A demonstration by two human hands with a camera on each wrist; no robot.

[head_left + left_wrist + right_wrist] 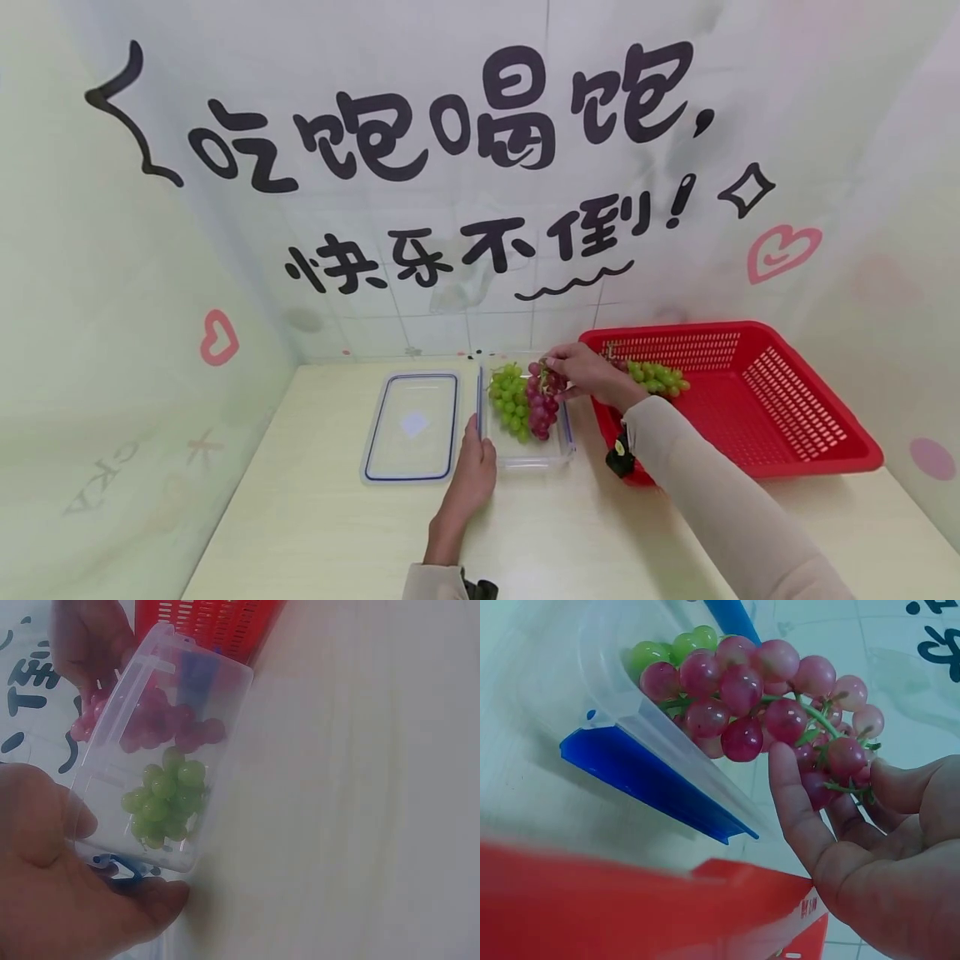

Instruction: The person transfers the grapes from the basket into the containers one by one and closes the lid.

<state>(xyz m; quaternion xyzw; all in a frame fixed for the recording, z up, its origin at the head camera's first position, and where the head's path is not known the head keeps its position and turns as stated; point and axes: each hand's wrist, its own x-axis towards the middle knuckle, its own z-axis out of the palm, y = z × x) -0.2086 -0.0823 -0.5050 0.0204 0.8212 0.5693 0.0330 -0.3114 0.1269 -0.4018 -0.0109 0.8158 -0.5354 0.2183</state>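
Operator: Red grapes (542,417), how do they handle?

Annotator: Light, likely. Loose, floppy bunch, skins probably slick; single grapes could pop off if you squeeze. Take the stem end, don't crush the middle. Your right hand (596,375) pinches that end, thumb against fingers.

Operator: Looks?

Annotator: Glossy, pinkish to deep red, green stem showing between.

Operator: Where?

Annotator: Near the table's (330,533) far edge, body of the bunch in the clear container (525,461), stem end over its right rim. Green grapes (510,404) lie just to the left, inside.

Operator: Left hand (472,471)?

Annotator: You've got it holding the container's near left corner, thumb and fingers either side.

Operator: Rest?

Annotator: Lid (412,429) flat, left of the container, toward the table's far left corner. Red basket (757,417) by the right edge, with another green bunch (660,379) in it.
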